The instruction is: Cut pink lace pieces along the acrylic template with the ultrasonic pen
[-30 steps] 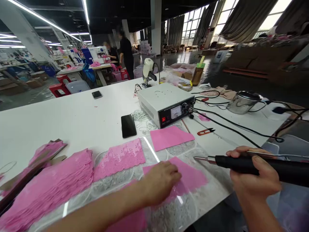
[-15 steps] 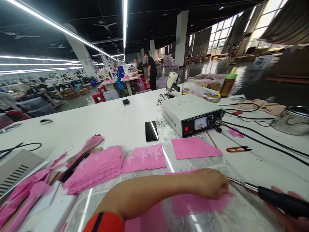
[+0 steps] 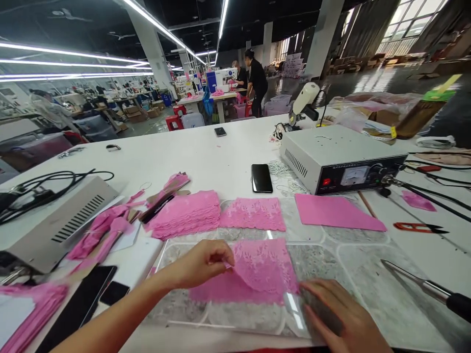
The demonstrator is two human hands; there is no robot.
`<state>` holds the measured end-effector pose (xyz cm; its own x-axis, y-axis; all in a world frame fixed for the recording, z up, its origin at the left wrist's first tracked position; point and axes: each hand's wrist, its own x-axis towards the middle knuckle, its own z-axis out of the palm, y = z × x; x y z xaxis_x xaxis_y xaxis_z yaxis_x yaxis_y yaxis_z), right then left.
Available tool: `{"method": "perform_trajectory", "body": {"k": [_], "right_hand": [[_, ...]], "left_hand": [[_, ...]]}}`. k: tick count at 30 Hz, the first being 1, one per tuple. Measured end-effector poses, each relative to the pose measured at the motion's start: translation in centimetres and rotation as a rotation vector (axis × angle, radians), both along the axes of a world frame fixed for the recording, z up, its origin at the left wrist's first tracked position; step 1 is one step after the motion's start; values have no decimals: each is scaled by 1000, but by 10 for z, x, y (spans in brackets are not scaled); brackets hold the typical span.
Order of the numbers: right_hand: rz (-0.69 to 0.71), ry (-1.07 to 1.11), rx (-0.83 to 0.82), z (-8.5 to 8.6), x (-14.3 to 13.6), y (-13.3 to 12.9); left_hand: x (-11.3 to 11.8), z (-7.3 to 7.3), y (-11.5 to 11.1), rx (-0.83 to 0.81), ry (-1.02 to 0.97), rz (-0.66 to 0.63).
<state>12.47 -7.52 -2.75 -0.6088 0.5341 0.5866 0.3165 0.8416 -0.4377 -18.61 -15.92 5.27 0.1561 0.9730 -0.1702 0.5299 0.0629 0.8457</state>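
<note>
My left hand (image 3: 200, 262) pinches the scalloped edge of a pink lace piece (image 3: 263, 267), peeling it off plain pink fabric (image 3: 221, 293) on the clear glossy sheet (image 3: 331, 255). Right hand (image 3: 336, 316) presses flat, fingers spread, beside them.

The lace piece (image 3: 263, 267) pinched by the left hand (image 3: 200, 262) is bright pink with a floral openwork pattern and a scalloped edge. Under it lies a plain pink fabric piece (image 3: 224, 293) on a clear sheet (image 3: 331, 255) over grey-white marbling. At eleven o'clock sits a pink stack of lace (image 3: 186, 213); at one o'clock a flat, unpatterned pink panel (image 3: 336, 212). The surface (image 3: 176, 152) is white. The control box (image 3: 340, 157) is pale grey with a black front and a red switch. The snips (image 3: 419, 227) are red with black tips; the phone (image 3: 261, 178) is black.
</note>
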Motion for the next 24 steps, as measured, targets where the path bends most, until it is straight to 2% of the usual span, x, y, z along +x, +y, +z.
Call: {"method": "perform_trajectory", "body": {"k": [3,6,13,20,24], "right_hand": [[70,-62,29,5,-21,2],[115,-89,39,6,-29,4],[231,-59,95,13,-42,-1],[362,-80,164,1,-45,-4],[397,-87,209,1,-44,0]], "left_hand": [[-10,-13,-24,45,9,31],[-16,-20,-34,87,24,35],[-30,-25,-53,173,118,22],[-36,-32,-81,184,260,40],[-36,-32,-90,202,306,14]]}}
